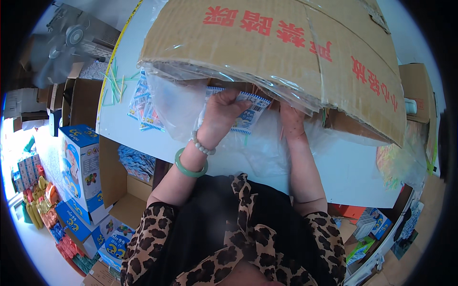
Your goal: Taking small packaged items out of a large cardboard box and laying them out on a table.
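Observation:
A large brown carton (267, 47) with red print lies on its side on the white table, its open end facing me. Clear plastic liner (171, 93) hangs out of its mouth. My left hand (220, 114), with a green bangle and a bead bracelet on its wrist, pinches a flat blue-and-white printed packet (248, 119) at the opening. To its right, my right hand (292, 121) reaches in under the carton's edge and the plastic. Its fingertips are hidden there, so what they hold does not show.
More blue-and-white packets (143, 107) lie on the table (121, 126) at left, near thin green sticks (114, 86). A plastic bag of thin coloured sticks (400, 159) sits at right. Below the table's left edge are blue boxes (81, 162) and an open carton (114, 178). A fan (59, 52) stands far left.

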`<action>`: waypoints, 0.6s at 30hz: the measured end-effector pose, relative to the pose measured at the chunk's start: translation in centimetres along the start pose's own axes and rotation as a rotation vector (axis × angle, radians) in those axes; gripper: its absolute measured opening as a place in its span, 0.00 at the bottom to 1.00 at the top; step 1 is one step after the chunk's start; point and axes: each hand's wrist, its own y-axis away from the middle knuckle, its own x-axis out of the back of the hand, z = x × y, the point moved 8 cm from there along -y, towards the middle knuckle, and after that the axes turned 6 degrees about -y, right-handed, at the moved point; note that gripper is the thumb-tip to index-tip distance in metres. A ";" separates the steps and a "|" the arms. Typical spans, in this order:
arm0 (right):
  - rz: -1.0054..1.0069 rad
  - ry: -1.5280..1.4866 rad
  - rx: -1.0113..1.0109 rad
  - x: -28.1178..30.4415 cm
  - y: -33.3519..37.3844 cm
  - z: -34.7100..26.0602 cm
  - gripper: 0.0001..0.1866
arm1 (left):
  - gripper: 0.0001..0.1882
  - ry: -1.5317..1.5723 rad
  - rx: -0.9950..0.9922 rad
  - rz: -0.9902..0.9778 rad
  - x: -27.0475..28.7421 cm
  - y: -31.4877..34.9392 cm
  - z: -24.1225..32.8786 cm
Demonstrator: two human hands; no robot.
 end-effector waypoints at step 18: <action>-0.033 0.353 0.238 0.2 -0.2 1.6 0.09 | 0.07 -0.273 0.114 -0.153 0.3 2.7 -2.4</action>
